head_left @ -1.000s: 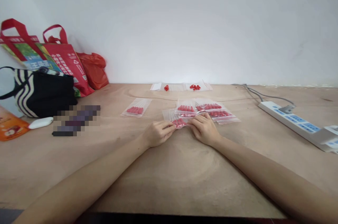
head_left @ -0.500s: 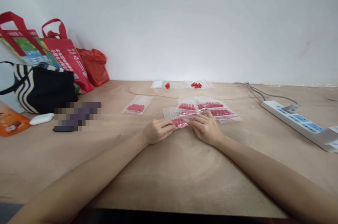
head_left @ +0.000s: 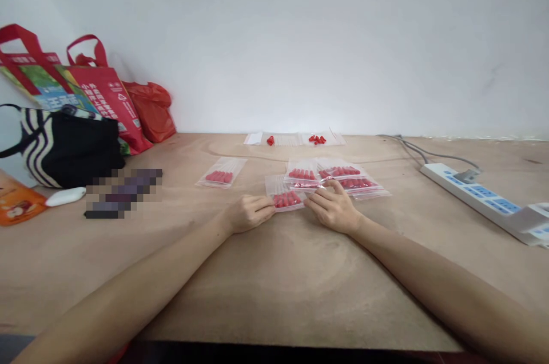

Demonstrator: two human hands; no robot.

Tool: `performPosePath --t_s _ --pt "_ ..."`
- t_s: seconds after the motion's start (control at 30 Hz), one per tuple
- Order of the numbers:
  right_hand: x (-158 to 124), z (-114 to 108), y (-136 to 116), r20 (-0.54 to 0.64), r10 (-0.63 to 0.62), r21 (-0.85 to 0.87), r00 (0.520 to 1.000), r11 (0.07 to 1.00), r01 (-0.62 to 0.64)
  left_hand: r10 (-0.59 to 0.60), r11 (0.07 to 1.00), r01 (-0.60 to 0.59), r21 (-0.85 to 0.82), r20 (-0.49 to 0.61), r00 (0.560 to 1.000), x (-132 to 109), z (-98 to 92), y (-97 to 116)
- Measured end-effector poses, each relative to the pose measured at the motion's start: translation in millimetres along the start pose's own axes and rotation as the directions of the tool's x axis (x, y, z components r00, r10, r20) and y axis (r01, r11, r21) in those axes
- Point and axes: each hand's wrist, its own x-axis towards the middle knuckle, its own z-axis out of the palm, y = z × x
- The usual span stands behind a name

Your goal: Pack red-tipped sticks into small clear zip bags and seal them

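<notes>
A clear bag with several red-tipped white sticks [head_left: 287, 199] lies between my hands. My left hand [head_left: 251, 213] is closed at the bag's left corner, its fingers pressed together. On the right side, my right hand [head_left: 332, 206] pinches the bag's edge, fingers curled. Just behind are another bag of red-tipped sticks [head_left: 302, 173] and a pile of overlapping similar bags [head_left: 355, 182], partly behind my right fingers. A single such bag [head_left: 222, 175] lies apart, to the left.
Near the wall lie bags with red pieces [head_left: 317, 139]. A white power strip [head_left: 480, 195] with a grey cable is at right. At left are a black bag [head_left: 81, 146], red shopping bags [head_left: 109, 92], an orange packet [head_left: 19, 201] and a white case [head_left: 66, 197].
My left hand has moved slightly left, from over the bag to its corner, and more of the red tips now show. The bag lies flatter. The view has shifted slightly.
</notes>
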Motion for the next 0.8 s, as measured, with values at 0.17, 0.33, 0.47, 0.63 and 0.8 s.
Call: performPosePath --t_s 0.17,0.33,0.47,0.63,0.8 --pt "1 0 -1 0.007 0.009 -0.007 1.000 1.000 -0.008 -0.015 1.000 0.015 -0.010 0.006 1.000 0 -0.8 -1" --pt "8 4 -8 -0.002 0.067 0.001 0.998 0.998 -0.067 0.014 0.998 -0.010 0.065 -0.074 0.997 14 4.0 7" --pt "16 8 -18 -0.044 0.043 0.009 0.998 0.999 -0.042 0.023 0.996 -0.012 0.090 -0.124 0.992 24 5.9 15" --pt "21 9 -24 -0.028 0.026 0.005 0.999 1.000 -0.025 0.010 0.992 0.006 0.126 -0.123 0.992 25 4.2 18" --pt "23 9 -25 -0.044 -0.010 -0.004 0.999 1.000 0.010 0.028 0.988 -0.006 0.155 -0.139 0.990 26 2.8 19"
